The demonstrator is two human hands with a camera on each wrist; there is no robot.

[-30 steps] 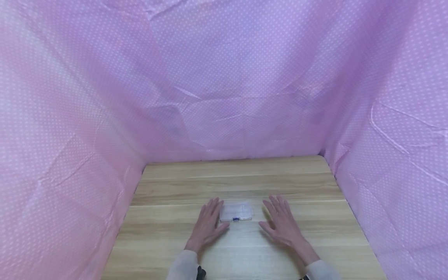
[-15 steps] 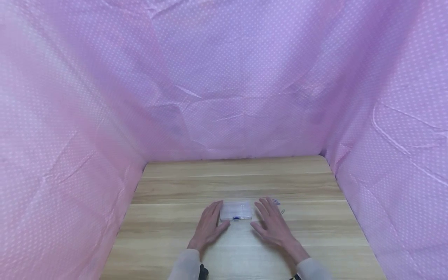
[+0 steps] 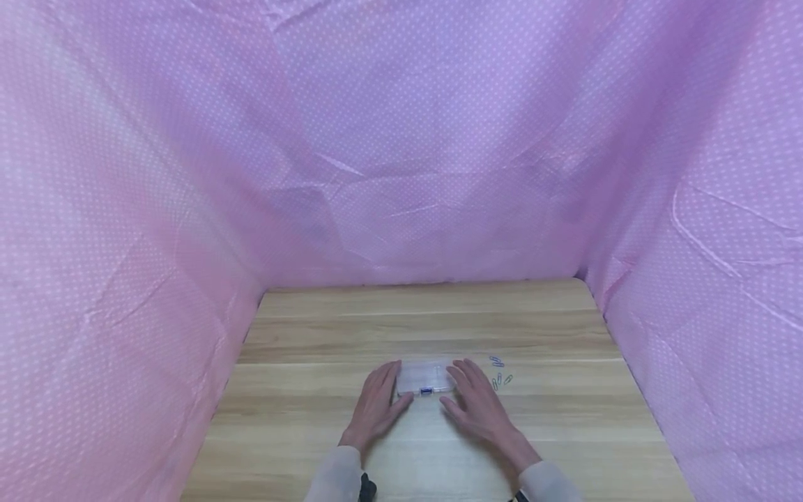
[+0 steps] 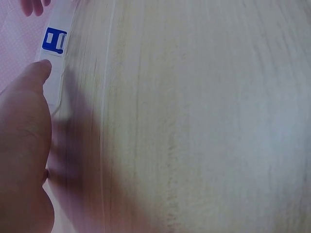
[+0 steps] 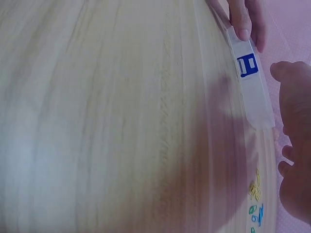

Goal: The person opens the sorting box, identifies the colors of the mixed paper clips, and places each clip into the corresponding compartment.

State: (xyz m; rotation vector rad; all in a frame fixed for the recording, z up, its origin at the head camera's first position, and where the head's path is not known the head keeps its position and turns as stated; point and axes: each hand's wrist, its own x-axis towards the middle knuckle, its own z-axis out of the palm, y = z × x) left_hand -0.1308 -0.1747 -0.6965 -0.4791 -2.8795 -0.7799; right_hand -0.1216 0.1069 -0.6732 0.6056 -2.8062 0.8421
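Observation:
A flat clear plastic box (image 3: 422, 377) with a blue latch (image 3: 426, 391) on its front edge lies on the wooden table. At its left end is my left hand (image 3: 376, 404), fingers extended along the side and thumb touching the front edge. My right hand (image 3: 478, 406) is beside the right end, its fingers relaxed and slightly bent. In the right wrist view the right thumb (image 5: 286, 73) appears apart from the box. Contact of the right fingertips with the box is unclear. The box's contents cannot be made out.
Several paper clips, blue ones (image 3: 497, 362) and green ones (image 3: 508, 380), lie right of my right hand. Yellow pieces (image 5: 255, 189) lie near them in the right wrist view. Pink dotted cloth (image 3: 433, 230) walls the table's back and sides.
My right hand has moved left toward the right end of the box, uncovering the paper clips. My left hand has stayed at the left end, almost still.

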